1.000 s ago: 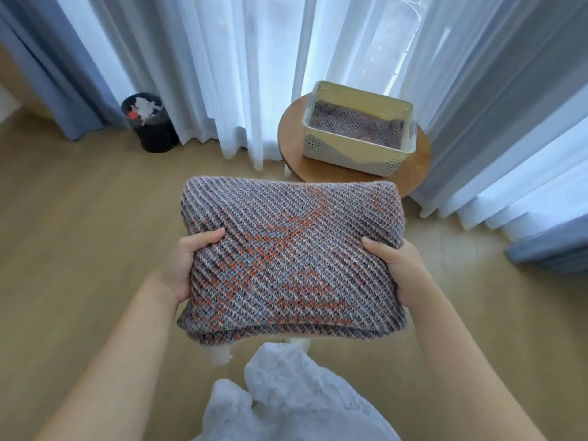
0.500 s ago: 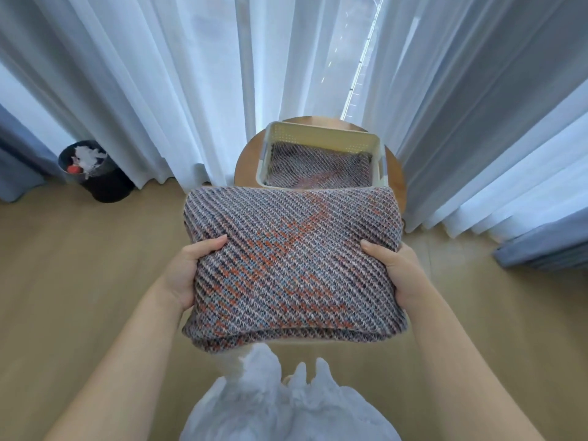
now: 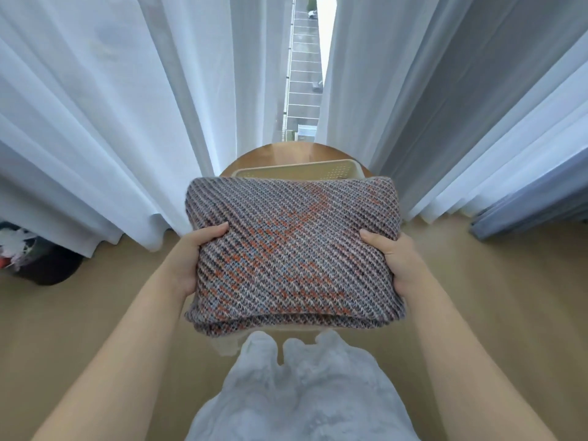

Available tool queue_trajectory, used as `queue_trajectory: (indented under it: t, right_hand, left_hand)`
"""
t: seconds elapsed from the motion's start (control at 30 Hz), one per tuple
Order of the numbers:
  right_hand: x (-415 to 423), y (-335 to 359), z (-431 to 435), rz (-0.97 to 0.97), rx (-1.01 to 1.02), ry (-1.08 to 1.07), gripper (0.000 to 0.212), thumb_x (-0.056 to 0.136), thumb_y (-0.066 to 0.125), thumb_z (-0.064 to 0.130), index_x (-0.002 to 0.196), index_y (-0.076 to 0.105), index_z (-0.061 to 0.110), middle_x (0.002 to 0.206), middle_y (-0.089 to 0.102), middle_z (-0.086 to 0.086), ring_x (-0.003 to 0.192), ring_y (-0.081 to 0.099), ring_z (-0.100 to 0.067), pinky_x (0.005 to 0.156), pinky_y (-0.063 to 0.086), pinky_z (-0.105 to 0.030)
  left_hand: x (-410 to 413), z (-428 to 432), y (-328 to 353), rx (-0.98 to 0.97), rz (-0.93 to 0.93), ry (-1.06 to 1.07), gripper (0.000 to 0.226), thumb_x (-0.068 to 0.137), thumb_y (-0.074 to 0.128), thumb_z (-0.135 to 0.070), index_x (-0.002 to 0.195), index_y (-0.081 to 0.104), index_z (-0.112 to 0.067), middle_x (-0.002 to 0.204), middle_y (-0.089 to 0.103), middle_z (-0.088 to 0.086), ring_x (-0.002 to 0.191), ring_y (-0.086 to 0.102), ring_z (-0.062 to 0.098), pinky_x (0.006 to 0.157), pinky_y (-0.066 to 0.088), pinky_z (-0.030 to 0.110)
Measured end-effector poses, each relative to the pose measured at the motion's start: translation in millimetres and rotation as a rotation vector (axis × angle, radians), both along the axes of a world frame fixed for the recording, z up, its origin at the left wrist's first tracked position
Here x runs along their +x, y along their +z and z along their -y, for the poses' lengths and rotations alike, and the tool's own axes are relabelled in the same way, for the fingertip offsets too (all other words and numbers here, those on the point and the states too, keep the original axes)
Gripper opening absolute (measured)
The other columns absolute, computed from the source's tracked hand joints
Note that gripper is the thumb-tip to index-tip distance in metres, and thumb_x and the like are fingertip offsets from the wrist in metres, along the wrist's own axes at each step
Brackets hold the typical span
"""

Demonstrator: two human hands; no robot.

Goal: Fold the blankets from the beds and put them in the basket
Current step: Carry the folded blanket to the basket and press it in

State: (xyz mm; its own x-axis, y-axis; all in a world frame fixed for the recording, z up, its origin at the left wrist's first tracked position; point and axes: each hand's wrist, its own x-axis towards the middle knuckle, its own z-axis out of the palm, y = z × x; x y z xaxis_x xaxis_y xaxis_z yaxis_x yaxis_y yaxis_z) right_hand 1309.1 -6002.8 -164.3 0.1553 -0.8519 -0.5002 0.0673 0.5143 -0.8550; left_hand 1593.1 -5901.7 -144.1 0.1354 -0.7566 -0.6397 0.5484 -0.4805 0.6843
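Blanket: folded grey-and-orange knitted blanket [image 3: 292,259] hovering over the near side of the cream perforated plastic basket [image 3: 296,169].
Hands: left hand [image 3: 194,256] and right hand [image 3: 391,259] gripping opposite side edges, thumbs pressing on top.
Handling: probably soft, bulky, light; likely sagging unless gripped at both sides.
Basket: sitting on round wooden bench [image 3: 286,152]; contents being hidden by the blanket.

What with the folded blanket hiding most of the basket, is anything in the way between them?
Nothing visible is. The left hand and right hand hold the blanket right above or before the basket, whose far rim alone shows; its inside is hidden.
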Motion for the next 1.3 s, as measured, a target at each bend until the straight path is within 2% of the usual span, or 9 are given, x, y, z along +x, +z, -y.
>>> queue_trajectory:
  t: [0.27, 0.47, 0.6, 0.63, 0.73, 0.8, 1.03, 1.13, 1.3]
  right_hand:
    - [-1.7, 8.2, 76.2, 0.011, -0.02, -0.047, 0.044, 0.077, 0.072, 0.008, 0.118, 0.058, 0.008, 0.114, 0.067, -0.011, 0.101, 0.066, -0.03, 0.088, 0.052, -0.045]
    - [-40.2, 23.4, 143.0, 0.002, -0.048, -0.092, 0.033, 0.078, 0.07, 0.01, 0.11, 0.061, 0.013, 0.113, 0.067, -0.011, 0.101, 0.065, -0.03, 0.089, 0.051, -0.045]
    - [-72.7, 26.3, 180.2, 0.034, -0.049, -0.127, 0.033, 0.076, 0.072, 0.011, 0.107, 0.062, 0.014, 0.111, 0.068, -0.011, 0.1, 0.066, -0.03, 0.088, 0.051, -0.046]
    - [-80.5, 26.4, 188.8, 0.035, -0.058, -0.137, 0.039, 0.07, 0.076, 0.015, 0.107, 0.062, 0.014, 0.11, 0.068, -0.011, 0.1, 0.066, -0.031, 0.087, 0.052, -0.045]
    - [-101.0, 26.5, 213.6, 0.02, -0.071, -0.153, 0.086, 0.039, 0.092, 0.035, 0.116, 0.061, 0.012, 0.113, 0.069, -0.011, 0.102, 0.066, -0.032, 0.088, 0.052, -0.048]
    - [-110.2, 22.2, 227.6, 0.018, -0.075, -0.148, 0.096, 0.034, 0.093, 0.038, 0.12, 0.06, 0.011, 0.115, 0.068, -0.011, 0.104, 0.065, -0.032, 0.092, 0.05, -0.051]
    - [-89.4, -25.2, 216.0, -0.069, 0.01, -0.005, 0.049, 0.071, 0.079, 0.015, 0.117, 0.06, 0.017, 0.115, 0.067, -0.006, 0.104, 0.065, -0.028, 0.094, 0.048, -0.052]
    - [-67.6, -50.0, 198.2, -0.142, 0.081, 0.076, 0.047, 0.076, 0.075, 0.01, 0.119, 0.057, 0.015, 0.117, 0.065, -0.007, 0.103, 0.063, -0.027, 0.096, 0.047, -0.05]
    - [-30.5, -68.1, 189.7, -0.182, 0.056, 0.172, 0.046, 0.077, 0.074, 0.008, 0.117, 0.054, 0.019, 0.114, 0.064, -0.001, 0.104, 0.061, -0.023, 0.097, 0.046, -0.049]
  left_hand:
    - [6.3, 95.9, 10.0, -0.013, 0.049, -0.084, 0.021, 0.09, 0.051, -0.017, 0.105, 0.061, -0.006, 0.082, 0.075, 0.007, 0.069, 0.072, 0.021, 0.071, 0.051, 0.035]
    - [-21.8, 186.6, 21.0, -0.059, 0.094, -0.167, 0.037, 0.087, 0.056, -0.016, 0.122, 0.056, -0.003, 0.093, 0.074, 0.01, 0.078, 0.073, 0.024, 0.06, 0.058, 0.03]
    - [-54.4, 239.1, 26.2, -0.046, 0.087, -0.239, 0.039, 0.087, 0.058, -0.021, 0.122, 0.055, -0.006, 0.096, 0.074, 0.01, 0.081, 0.072, 0.024, 0.066, 0.056, 0.032]
    - [-62.8, 250.8, 28.2, -0.049, 0.087, -0.26, 0.036, 0.087, 0.057, -0.021, 0.12, 0.057, -0.006, 0.095, 0.074, 0.009, 0.08, 0.072, 0.024, 0.068, 0.055, 0.032]
    - [-82.9, 279.6, 33.9, -0.07, 0.082, -0.269, 0.029, 0.089, 0.056, -0.022, 0.113, 0.059, -0.006, 0.094, 0.074, 0.008, 0.081, 0.072, 0.023, 0.07, 0.055, 0.033]
    - [-90.4, 288.2, 32.7, -0.067, 0.084, -0.251, 0.027, 0.089, 0.056, -0.021, 0.111, 0.059, -0.007, 0.093, 0.074, 0.008, 0.08, 0.072, 0.023, 0.07, 0.055, 0.033]
    - [-74.4, 237.4, -30.1, 0.162, 0.327, -0.105, 0.042, 0.079, 0.072, -0.018, 0.116, 0.056, -0.011, 0.109, 0.068, 0.01, 0.093, 0.067, 0.03, 0.082, 0.052, 0.042]
    - [-60.5, 199.9, -53.0, 0.238, 0.452, -0.062, 0.043, 0.078, 0.074, -0.018, 0.115, 0.054, -0.014, 0.112, 0.064, 0.005, 0.092, 0.062, 0.024, 0.089, 0.048, 0.041]
    - [-41.2, 163.0, -70.4, 0.248, 0.586, -0.001, 0.06, 0.077, 0.075, -0.021, 0.131, 0.05, -0.011, 0.124, 0.061, 0.005, 0.107, 0.059, 0.027, 0.099, 0.045, 0.047]
